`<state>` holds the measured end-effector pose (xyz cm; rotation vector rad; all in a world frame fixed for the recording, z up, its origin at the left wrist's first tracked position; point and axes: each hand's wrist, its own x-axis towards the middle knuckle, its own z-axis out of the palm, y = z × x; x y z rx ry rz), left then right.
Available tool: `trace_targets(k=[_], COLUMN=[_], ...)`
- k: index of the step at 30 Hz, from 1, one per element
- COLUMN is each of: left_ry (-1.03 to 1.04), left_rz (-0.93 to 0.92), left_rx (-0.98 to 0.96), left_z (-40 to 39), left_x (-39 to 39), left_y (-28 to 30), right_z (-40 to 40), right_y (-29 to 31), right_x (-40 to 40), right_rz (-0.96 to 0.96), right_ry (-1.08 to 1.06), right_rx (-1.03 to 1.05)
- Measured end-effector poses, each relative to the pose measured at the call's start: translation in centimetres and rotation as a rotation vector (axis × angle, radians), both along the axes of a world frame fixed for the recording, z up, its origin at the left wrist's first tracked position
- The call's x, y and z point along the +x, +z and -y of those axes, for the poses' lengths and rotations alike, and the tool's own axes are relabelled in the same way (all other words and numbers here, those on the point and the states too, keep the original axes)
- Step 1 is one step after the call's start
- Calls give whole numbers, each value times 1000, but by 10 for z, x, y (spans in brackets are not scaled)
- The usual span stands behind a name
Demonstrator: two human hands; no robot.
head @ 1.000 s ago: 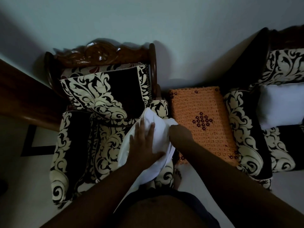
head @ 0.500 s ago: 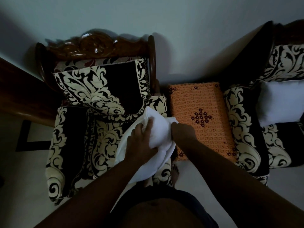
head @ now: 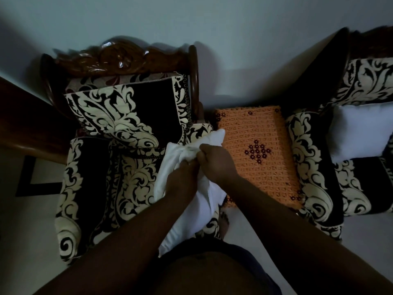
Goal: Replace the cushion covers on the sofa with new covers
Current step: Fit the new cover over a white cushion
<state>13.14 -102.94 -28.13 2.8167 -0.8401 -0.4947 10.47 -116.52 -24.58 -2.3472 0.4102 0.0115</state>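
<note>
A bare white cushion [head: 187,218] stands on end against the armchair's right armrest, in front of my body. My left hand [head: 182,179] grips its bunched upper part from the left. Right beside it, my right hand [head: 214,160] clutches the gathered white fabric near the cushion's top corner. A black-and-cream patterned cushion [head: 127,116] leans on the armchair's backrest. Another bare white cushion [head: 361,130] lies on the sofa at the right.
The carved wooden armchair [head: 85,188] with black-and-cream upholstery fills the left. An orange crochet-covered side table [head: 261,133] stands between it and the patterned sofa [head: 314,173]. A dark wooden ledge [head: 25,124] runs along the left. A bare foot [head: 223,222] shows on the pale floor.
My left hand went from lying flat on the white cushion to gripping its bunched top. My right hand closed in beside it, and the cushion's upper fabric is now gathered.
</note>
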Motion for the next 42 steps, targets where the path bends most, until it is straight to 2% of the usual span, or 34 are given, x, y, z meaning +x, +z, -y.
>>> trace_targets(k=[2, 3, 6, 9, 11, 13, 15, 16, 17, 20, 22, 23, 25, 28, 32, 35, 38, 40, 42], left_ry=[-39, -15, 231, 347, 357, 368, 490, 577, 626, 600, 697, 761, 881, 971, 1001, 1069, 1196, 1230, 1225], left_rz=[-6, -44, -211, -286, -311, -296, -312, -356, -381, -376, -609, -721, -811, -806, -685, -605, -435, -240, -75], left_rx=[-1, -83, -407, -582, -652, -740, -831, -814, -741, -424, -450, -473, -526, -643, -714, -815, -867, -866, -760], left_z=[-4, -7, -10, -14, -17, -19, -19, -20, -24, -56, -73, -75, -72, -51, -33, -37, -42, -38, -38], left_x=[6, 10, 26, 40, 44, 44, 40, 38, 37, 24, 10, 2, -4, -3, 7, 17, 28, 41, 54], left_y=[2, 0, 10, 19, 24, 25, 27, 27, 25, 4, -6, -6, -9, 1, 14, 20, 26, 33, 32], right_z=[-3, -1, 14, 19, 13, 5, -6, -10, -13, -19, -21, -21, -18, -14, -24, -28, -40, -58, -79], right_y=[6, 7, -1, -21, -37, -53, -58, -58, -53, -37, -31, -30, -31, -32, -41, -44, -38, -34, -22], right_x=[4, 7, 11, -12, -33, -45, -50, -51, -51, -46, -39, -36, -33, -36, -52, -63, -65, -64, -58], right_rz=[24, 4, -90, -199, -225, -158, -127, -117, -99, -58, -57, -62, -63, -53, -168, -273, -443, -329, -192], right_ry=[20, 33, 25, 19, -45, -77, -83, -151, -247, -450, -484, -479, -457, -411, -122, -126, -43, 53, 96], right_rx=[28, -2, -102, -197, -161, -90, 37, 186, 374, 801, 947, 953, 892, 698, 208, -42, -159, -133, -47])
